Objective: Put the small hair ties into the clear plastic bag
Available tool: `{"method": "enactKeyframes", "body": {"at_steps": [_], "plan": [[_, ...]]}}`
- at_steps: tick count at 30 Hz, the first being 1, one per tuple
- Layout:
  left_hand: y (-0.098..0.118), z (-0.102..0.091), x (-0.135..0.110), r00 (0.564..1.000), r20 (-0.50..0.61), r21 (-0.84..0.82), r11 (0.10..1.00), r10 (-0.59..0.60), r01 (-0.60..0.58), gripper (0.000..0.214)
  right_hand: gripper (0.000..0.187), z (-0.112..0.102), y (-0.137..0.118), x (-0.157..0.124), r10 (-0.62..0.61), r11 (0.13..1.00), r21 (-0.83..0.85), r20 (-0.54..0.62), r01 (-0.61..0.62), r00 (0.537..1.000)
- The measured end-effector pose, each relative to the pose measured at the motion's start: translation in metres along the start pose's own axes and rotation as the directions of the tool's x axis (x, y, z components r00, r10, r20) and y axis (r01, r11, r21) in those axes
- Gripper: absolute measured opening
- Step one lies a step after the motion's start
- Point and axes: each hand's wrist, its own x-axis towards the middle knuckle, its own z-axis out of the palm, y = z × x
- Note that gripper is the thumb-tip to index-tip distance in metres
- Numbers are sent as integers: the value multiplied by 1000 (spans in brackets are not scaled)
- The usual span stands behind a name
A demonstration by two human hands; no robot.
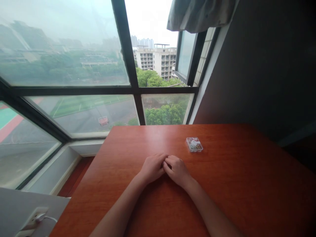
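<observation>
My left hand (153,167) and my right hand (178,169) rest together on the wooden table, their fingers meeting in the middle. The fingers of both are curled in and pressed against each other, and no object shows in either. Farther off, beyond my right hand and a little to its right, lies a small clear plastic box (194,144) with its lid down. Small colourful pieces and a white patch are visible through it, too small to name.
The reddish-brown table (237,184) reaches to the windows (86,108). A window pane (186,54) stands ajar at the upper right, under a grey curtain (201,14). A dark wall (259,65) rises on the right. At the lower left, a white plug (40,217) sits in a wall socket.
</observation>
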Motion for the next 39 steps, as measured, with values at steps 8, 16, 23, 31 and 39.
{"method": "enactKeyframes", "body": {"at_steps": [8, 16, 23, 31, 39], "plan": [[-2, 3, 1, 1000, -17, 52, 999, 14, -13, 24, 24, -3, 0, 0, 9, 998, 64, 34, -11, 999], [-2, 4, 0, 999, -33, 69, 998, 9, -6, 17, 23, -4, 2, -1, 23, 997, 78, 53, -27, 998], [-2, 4, 0, 999, -33, 56, 998, -1, 3, 20, 22, -5, 1, -1, 36, 995, 87, 62, -41, 997], [-2, 4, 1, 999, -33, 59, 998, 1, 1, 22, 22, -4, 4, 0, 32, 994, 104, 68, -39, 997], [-4, 5, 0, 999, -36, 46, 999, 5, -3, 22, 22, -4, 4, 0, 32, 995, 94, 62, -38, 998]]}}
